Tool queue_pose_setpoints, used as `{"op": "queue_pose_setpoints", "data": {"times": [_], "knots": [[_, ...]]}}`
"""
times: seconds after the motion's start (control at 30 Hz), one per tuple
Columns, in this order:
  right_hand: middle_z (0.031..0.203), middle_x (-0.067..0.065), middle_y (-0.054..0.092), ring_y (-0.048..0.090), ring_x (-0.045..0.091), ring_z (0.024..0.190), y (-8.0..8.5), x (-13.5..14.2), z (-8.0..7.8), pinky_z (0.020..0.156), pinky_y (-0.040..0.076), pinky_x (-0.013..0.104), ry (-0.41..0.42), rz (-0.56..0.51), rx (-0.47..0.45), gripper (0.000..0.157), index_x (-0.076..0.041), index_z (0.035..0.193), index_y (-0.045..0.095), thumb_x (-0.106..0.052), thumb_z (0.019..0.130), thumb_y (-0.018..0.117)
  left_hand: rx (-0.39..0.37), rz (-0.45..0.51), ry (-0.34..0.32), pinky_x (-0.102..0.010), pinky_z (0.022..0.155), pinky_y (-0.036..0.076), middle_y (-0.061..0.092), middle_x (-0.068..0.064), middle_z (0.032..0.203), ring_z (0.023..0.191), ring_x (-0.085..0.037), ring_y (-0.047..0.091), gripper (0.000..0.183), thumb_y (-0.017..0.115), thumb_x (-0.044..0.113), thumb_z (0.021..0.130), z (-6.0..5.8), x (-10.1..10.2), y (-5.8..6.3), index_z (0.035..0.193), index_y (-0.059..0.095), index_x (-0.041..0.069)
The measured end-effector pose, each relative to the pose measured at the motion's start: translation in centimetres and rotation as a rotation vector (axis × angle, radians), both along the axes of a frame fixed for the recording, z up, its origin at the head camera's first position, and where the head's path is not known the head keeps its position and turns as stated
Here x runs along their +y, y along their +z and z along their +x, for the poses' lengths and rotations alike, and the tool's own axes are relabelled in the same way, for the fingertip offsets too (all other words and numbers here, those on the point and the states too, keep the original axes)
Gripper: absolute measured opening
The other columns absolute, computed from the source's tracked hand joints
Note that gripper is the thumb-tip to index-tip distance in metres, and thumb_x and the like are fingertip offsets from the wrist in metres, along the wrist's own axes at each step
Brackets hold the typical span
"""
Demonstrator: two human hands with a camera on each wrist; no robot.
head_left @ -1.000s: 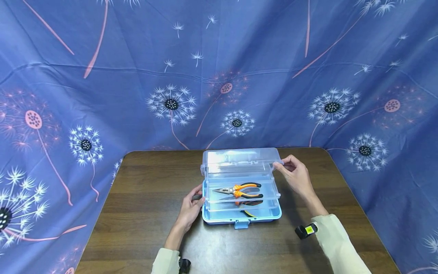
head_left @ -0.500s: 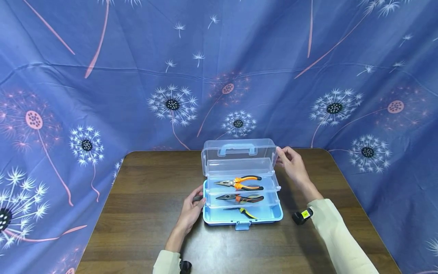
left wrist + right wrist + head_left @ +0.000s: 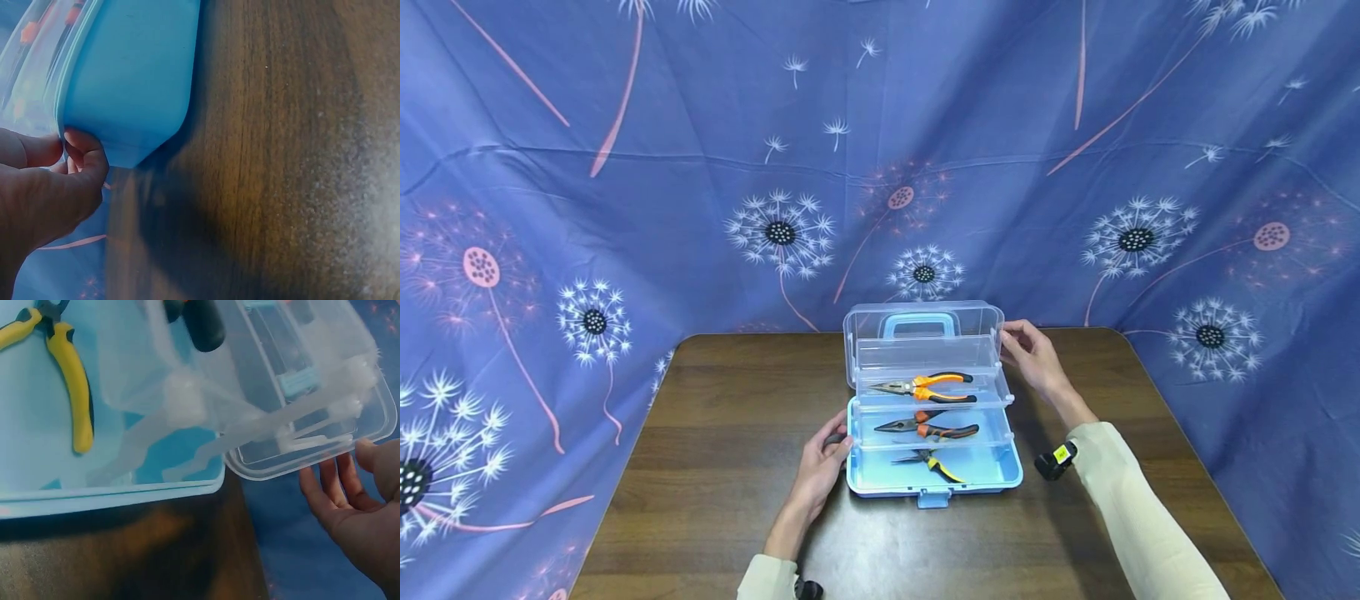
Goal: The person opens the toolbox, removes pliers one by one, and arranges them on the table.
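Observation:
A light blue toolbox (image 3: 895,492) lies unfolded, its clear lid (image 3: 981,321) tipped back with a blue handle (image 3: 919,318). Long-nose pliers with orange handles (image 3: 922,387) rest in the upper clear tray. Below them, in the lower tray, are pliers with dark, orange-trimmed handles (image 3: 917,427). Yellow-and-black pliers (image 3: 936,467) lie in the blue base. My left hand (image 3: 820,467) pinches the base's left rim (image 3: 61,103) between thumb and curled forefinger. At the lid's right edge my right hand (image 3: 1033,360) holds the rim, thumb on one side and fingers beneath.
The toolbox stands near the back of a brown wooden table (image 3: 722,433). Behind it hangs a blue dandelion-print cloth (image 3: 1030,208). A blue latch (image 3: 934,499) juts from the toolbox's front.
The lid has swung up and back with my right hand, and the trays have spread apart, uncovering the lower pliers. My left hand has stayed at the left rim.

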State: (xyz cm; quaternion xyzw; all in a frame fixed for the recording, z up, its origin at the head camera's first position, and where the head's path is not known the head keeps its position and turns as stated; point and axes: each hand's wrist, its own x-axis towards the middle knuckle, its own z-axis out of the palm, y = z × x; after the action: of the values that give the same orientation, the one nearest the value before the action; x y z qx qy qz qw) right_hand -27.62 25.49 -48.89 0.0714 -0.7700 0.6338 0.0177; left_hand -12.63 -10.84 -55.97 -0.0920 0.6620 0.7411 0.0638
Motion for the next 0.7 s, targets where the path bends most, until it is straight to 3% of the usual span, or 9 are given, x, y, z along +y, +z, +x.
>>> {"op": "queue_pose_setpoints", "data": {"times": [0.2, 0.47, 0.6, 0.7], "knots": [[0.129, 0.034, 0.057, 0.062, -0.001, 0.096, -1.1, 0.0, -0.9, 0.082, 0.055, 0.018, 0.005, 0.026, -0.016, 0.042, 0.008, 0.143, 0.051, -0.004, 0.104, 0.058, -0.002, 0.009, 0.012, -0.028, 0.082, 0.054, 0.051, -0.019, 0.133, 0.101, -0.017, 0.061, 0.051, 0.058, 0.003, 0.103, 0.0, 0.1, 0.0, 0.153, 0.046, 0.004], [0.136, 0.034, 0.055, 0.058, -0.002, 0.097, -1.9, -0.8, -2.3, 0.082, 0.051, 0.013, -0.030, 0.113, -0.077, 0.045, 0.006, 0.149, 0.048, -0.001, 0.104, 0.055, 0.002, 0.007, 0.013, -0.028, 0.085, 0.054, 0.050, -0.018, 0.133, 0.106, -0.020, 0.060, 0.051, 0.058, 0.004, 0.104, 0.0, 0.0, -0.1, 0.153, 0.046, 0.004], [0.136, 0.033, 0.057, 0.058, 0.005, 0.101, -2.4, -0.9, -2.9, 0.082, 0.048, 0.011, -0.048, 0.179, -0.081, 0.045, 0.006, 0.147, 0.050, 0.000, 0.103, 0.056, 0.002, 0.020, 0.016, -0.028, 0.087, 0.054, 0.049, -0.018, 0.134, 0.109, -0.022, 0.060, 0.051, 0.057, 0.004, 0.104, 0.1, 0.0, -0.2, 0.153, 0.046, 0.004], [0.135, 0.032, 0.058, 0.059, 0.017, 0.108, -2.7, -1.0, -3.4, 0.081, 0.045, 0.012, -0.054, 0.233, -0.095, 0.045, 0.007, 0.146, 0.050, 0.001, 0.102, 0.056, 0.009, 0.011, 0.017, -0.027, 0.083, 0.053, 0.049, -0.018, 0.134, 0.108, -0.023, 0.060, 0.051, 0.057, 0.004, 0.104, 0.1, 0.1, -0.2, 0.153, 0.046, 0.004]]}}
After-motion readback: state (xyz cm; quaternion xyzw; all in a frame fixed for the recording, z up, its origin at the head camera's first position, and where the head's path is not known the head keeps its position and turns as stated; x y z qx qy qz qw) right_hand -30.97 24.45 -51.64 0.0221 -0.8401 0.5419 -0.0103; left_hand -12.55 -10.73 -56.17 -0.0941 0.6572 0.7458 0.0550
